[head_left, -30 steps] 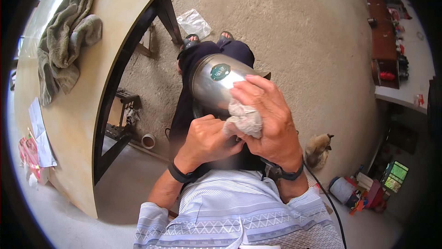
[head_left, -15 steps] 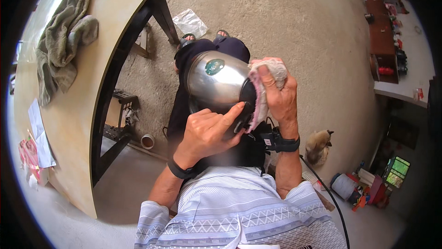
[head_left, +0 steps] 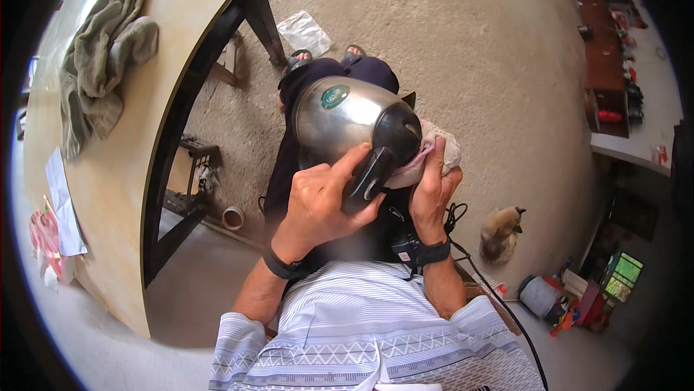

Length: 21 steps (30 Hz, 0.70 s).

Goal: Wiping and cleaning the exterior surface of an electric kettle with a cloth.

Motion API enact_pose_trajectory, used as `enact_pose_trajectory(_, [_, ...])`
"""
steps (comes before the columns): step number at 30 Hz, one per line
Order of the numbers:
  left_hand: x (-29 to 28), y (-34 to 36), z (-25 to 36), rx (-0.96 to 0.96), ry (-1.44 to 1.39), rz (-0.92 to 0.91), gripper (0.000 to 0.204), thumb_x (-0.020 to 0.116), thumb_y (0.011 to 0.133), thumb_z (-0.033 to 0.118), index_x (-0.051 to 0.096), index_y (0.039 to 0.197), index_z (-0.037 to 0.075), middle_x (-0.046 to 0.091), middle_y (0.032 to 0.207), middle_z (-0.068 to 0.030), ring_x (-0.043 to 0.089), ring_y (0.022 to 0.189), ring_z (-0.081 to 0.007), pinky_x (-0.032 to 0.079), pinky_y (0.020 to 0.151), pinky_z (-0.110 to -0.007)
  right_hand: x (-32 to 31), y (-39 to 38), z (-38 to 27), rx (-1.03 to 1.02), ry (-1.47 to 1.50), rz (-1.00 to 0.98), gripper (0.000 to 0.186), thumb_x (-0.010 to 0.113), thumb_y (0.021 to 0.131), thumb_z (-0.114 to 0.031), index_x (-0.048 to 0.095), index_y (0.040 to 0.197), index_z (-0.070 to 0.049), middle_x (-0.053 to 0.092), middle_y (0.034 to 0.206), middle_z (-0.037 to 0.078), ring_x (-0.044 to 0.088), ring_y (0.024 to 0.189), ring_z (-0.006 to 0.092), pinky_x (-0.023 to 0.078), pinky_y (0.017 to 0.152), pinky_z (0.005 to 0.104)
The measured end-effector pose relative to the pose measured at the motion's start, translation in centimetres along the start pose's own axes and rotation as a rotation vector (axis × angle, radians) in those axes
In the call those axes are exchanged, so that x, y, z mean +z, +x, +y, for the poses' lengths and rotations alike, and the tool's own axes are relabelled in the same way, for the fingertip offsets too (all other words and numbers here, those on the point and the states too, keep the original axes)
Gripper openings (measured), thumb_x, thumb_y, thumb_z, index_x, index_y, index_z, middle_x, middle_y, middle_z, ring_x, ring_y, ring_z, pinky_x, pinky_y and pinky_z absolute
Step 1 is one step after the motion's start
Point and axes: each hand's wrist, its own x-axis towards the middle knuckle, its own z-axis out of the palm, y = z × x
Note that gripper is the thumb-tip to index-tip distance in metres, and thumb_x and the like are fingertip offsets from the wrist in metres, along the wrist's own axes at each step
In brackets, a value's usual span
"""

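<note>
Kettle (head_left: 336,127) turned, black lid (head_left: 397,131) more exposed, cloth (head_left: 448,149) lower

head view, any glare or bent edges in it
Head view: bright glare on the steel kettle; head view, upper left: the table washes out near white; head view, toward the rim: the table's edge bows and the corners go black.

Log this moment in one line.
left hand: gripping handle | right hand: holding pale cloth by black lid | steel kettle: tilted sideways
</note>
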Motion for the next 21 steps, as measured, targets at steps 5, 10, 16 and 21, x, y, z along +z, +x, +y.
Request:
enact_pose_trajectory(5, [-0.3,0.6,0.1,-0.078,-0.042,0.035,0.081,0.09,0.077,0.016,0.056,0.148,-0.002,0.068,0.07,-0.0067,0.071,0.061,-0.0244,0.055,0.061,-0.034,0.9,-2.4,-1.1,-0.286,-0.149,0.044,0.047,0.067,0.108,-0.031,0.068,0.135,0.008,0.068,0.125,0.014,0.071,0.104,0.0273,0.053,0.097,0.0378])
enact_pose_trajectory(10, [-0.5,1.0,0.4,-0.098,-0.074,-0.003,0.088,0.091,0.072,0.016,0.054,0.15,-0.001,0.074,0.084,-0.0123,0.071,0.063,-0.0264,0.056,0.061,-0.036,-0.4,-2.1,-4.5,-0.537,-0.255,-0.223,0.046,0.085,0.091,-0.014,0.07,0.132,0.003,0.065,0.119,0.015,0.068,0.106,0.0298,0.057,0.09,0.0403])
enact_pose_trajectory(16, [-0.8,0.7,0.5,-0.146,-0.004,-0.06,0.098,0.092,0.066,0.012,0.052,0.154,0.002,0.068,0.073,-0.0071,0.071,0.065,-0.0282,0.056,0.06,-0.041,0.1,0.9,-6.9,-0.709,-0.469,-0.372,0.048,0.088,0.079,-0.008,0.071,0.124,0.0,0.065,0.11,0.015,0.067,0.097,0.0358,0.056,0.083,0.0435])
enact_pose_trajectory(21, [-0.4,1.2,0.4,-0.109,-0.004,-0.013,0.095,0.088,0.067,0.007,0.052,0.155,0.002,0.063,0.068,-0.0076,0.066,0.06,-0.0279,0.052,0.058,-0.041,0.1,-0.6,-7.9,-0.653,-0.552,-0.344,0.047,0.088,0.078,-0.007,0.07,0.122,0.002,0.063,0.108,0.016,0.067,0.097,0.036,0.055,0.081,0.045])
